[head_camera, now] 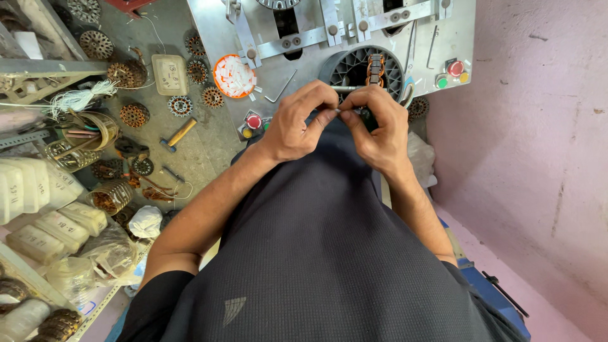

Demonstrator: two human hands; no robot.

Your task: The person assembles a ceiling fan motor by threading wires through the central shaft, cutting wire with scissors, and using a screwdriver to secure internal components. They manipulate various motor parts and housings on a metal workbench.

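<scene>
Hands meet in front of the chest, above a grey metal machine plate (456, 25). Left hand (297, 123) has thumb and forefinger pinched shut on a small thin piece (337, 111), too small to identify. Right hand (377, 126) closes its fingertips on the same piece from the other side, so both grips touch at that spot. Just beyond the fingers a metal rod (347, 89) sticks out toward a black finned ring (354, 66) set in the plate; a copper-wound stator segment (375, 68) sits in the ring. Red button (455, 68) and green button (442, 82) lie on the plate's right side. Left of the plate, on the desk (202, 152): round orange tray of white slips (234, 76), allen key (282, 88), wooden-handled hammer (178, 134), several wound stators (134, 115), a white meter box (169, 74). Bagged white packets (60, 225) are stacked at far left. Pink wall (538, 126) at right.
</scene>
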